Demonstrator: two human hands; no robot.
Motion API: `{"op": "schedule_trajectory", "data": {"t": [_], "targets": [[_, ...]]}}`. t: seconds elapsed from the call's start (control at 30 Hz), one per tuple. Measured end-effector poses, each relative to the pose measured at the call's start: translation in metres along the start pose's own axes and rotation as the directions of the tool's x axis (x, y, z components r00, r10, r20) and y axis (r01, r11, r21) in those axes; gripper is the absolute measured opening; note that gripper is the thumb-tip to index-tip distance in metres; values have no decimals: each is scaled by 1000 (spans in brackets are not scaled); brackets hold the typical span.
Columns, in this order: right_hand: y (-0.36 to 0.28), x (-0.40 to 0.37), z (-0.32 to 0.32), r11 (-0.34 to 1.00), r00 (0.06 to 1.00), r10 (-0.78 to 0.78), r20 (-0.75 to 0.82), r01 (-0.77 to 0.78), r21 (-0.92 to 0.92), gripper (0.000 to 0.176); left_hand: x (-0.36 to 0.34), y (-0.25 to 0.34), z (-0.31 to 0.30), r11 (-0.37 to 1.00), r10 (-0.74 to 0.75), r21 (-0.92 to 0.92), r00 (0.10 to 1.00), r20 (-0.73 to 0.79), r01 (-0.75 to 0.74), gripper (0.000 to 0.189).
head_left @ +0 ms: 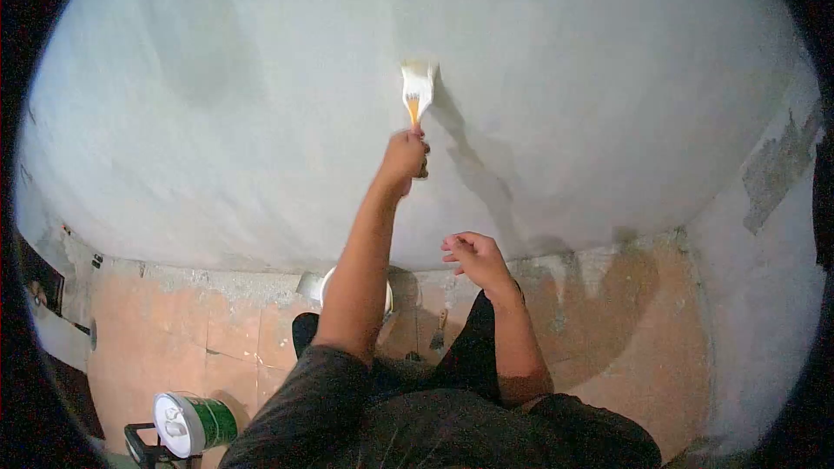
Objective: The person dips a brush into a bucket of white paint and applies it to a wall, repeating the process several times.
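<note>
My left hand [406, 156] is closed round the handle of a wide paintbrush [418, 87], which has a yellow and white handle part and pale bristles. The bristles rest against the grey-white wall [287, 104], and the brush casts a shadow to its right. Lower and to the right, my right hand [478, 260] is held in front of the wall's lower part, fingers loosely curled and apart, with nothing in it. Partly hidden behind my left forearm, a white round container [328, 287] stands on the floor.
A green and white bucket [204, 424] stands at the lower left beside a dark frame [139, 447]. Another brush [440, 330] lies on the tiled floor [174, 321] between my legs. A side wall [756, 295] with a rough grey patch rises at the right.
</note>
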State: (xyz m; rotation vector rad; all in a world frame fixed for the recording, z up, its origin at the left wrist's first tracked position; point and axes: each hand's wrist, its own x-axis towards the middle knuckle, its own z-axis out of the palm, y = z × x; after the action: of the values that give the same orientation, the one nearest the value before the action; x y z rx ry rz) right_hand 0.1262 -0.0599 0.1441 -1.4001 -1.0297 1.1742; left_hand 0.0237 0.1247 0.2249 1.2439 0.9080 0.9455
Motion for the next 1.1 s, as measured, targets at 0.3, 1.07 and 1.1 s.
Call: {"op": "schedule_trajectory", "data": {"t": [0.3,1.07,1.1], "targets": [[-5,0,0,999,999,36,37,-35,-18,29,-26,-102,-1,880,-428,-159,893,138,447,17],[17,4,-11,996,995,81,53,-80,-30,33,34,31,8,988,155,33,982,-108,-153,27],[18,5,-11,995,994,98,42,-97,-24,34,41,8,10,989,133,88,976,-171,-119,26]]}}
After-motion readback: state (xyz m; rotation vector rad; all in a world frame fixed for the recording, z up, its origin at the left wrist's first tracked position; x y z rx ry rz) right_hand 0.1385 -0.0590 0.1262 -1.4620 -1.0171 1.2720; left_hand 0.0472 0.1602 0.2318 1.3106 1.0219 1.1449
